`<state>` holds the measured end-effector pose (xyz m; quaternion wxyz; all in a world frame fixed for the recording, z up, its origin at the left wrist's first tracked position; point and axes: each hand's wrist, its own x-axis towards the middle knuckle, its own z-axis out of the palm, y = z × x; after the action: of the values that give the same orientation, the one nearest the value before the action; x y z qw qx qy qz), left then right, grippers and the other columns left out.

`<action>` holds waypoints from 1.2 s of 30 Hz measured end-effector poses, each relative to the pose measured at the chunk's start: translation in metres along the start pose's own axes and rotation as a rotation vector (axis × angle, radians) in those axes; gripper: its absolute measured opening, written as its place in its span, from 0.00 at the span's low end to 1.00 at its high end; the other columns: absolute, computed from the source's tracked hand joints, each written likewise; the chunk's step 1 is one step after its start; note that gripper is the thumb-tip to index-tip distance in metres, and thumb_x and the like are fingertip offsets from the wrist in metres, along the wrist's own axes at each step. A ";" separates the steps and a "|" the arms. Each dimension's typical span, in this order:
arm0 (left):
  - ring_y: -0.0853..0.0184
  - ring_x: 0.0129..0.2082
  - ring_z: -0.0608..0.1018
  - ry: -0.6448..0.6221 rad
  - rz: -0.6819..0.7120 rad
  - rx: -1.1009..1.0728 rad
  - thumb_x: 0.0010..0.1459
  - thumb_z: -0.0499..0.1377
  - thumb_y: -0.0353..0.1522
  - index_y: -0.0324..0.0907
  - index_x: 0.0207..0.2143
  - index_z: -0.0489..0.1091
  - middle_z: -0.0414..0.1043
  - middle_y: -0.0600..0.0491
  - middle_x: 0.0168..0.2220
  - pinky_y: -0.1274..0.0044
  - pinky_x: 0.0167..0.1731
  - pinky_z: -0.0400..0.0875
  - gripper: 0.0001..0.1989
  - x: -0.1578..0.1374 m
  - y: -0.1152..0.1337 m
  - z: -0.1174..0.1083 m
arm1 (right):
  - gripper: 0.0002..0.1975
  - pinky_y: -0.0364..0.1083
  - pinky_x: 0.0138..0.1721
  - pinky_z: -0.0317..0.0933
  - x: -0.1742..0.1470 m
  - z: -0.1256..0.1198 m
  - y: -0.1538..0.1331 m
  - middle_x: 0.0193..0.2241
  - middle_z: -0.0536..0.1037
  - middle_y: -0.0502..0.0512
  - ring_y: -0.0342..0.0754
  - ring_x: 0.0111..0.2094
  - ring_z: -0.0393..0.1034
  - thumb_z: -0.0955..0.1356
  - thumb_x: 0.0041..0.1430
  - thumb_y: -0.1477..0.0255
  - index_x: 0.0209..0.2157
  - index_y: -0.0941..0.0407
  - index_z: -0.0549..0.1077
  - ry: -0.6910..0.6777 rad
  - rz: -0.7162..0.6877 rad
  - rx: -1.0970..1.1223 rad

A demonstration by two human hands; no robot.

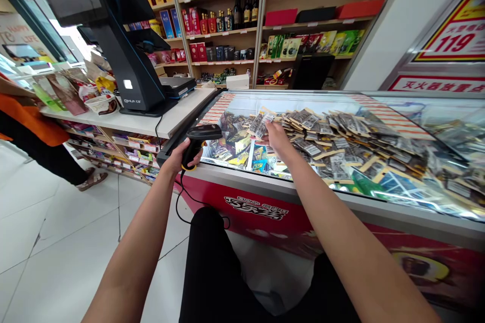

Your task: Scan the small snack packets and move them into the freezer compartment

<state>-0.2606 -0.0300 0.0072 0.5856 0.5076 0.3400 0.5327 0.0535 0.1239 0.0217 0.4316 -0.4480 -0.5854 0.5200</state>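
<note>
My left hand (178, 155) is wrapped round the handle of a black barcode scanner (203, 134). Its head points right, toward the freezer, and a black cable (182, 189) hangs from the handle. My right hand (279, 139) grips a small, flat printed packet (259, 124) above the glass-topped chest freezer (265, 175). To the right of that hand is a broad heap of similar packets (333, 136) with dark print and tan edges. Nearer the left end, yellow and blue wrapped packs (238, 146) show by the glass.
A counter (151, 120) at left carries a checkout screen on a stand (131, 60) and several packaged goods. Shelves (223, 35) of boxes and bottles line the back. At far left stands a person in orange (34, 116). My knees are close to the freezer's red front (257, 207).
</note>
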 end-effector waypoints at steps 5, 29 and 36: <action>0.75 0.11 0.62 -0.037 -0.066 0.092 0.57 0.65 0.55 0.35 0.40 0.75 0.68 0.54 0.21 0.79 0.14 0.54 0.29 0.000 0.003 0.006 | 0.32 0.58 0.46 0.78 0.000 -0.001 0.001 0.35 0.75 0.59 0.59 0.40 0.77 0.58 0.73 0.44 0.58 0.55 0.73 0.013 -0.029 -0.148; 0.77 0.12 0.59 0.406 0.186 -0.213 0.68 0.53 0.54 0.41 0.36 0.70 0.62 0.59 0.20 0.81 0.18 0.59 0.25 -0.001 0.005 0.020 | 0.25 0.54 0.48 0.75 -0.011 0.031 -0.031 0.53 0.81 0.68 0.62 0.47 0.79 0.72 0.65 0.67 0.62 0.60 0.74 -0.095 -0.252 -0.560; 0.76 0.11 0.59 0.356 0.164 -0.205 0.66 0.55 0.54 0.42 0.34 0.68 0.64 0.58 0.20 0.80 0.16 0.56 0.24 0.003 0.002 0.014 | 0.25 0.51 0.46 0.77 0.007 0.101 -0.037 0.57 0.80 0.67 0.57 0.46 0.80 0.71 0.68 0.69 0.63 0.62 0.73 -0.374 -0.164 -0.443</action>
<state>-0.2473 -0.0307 0.0126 0.5195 0.3694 0.3395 0.6916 -0.0491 0.1059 0.0505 0.2486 -0.3791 -0.7882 0.4162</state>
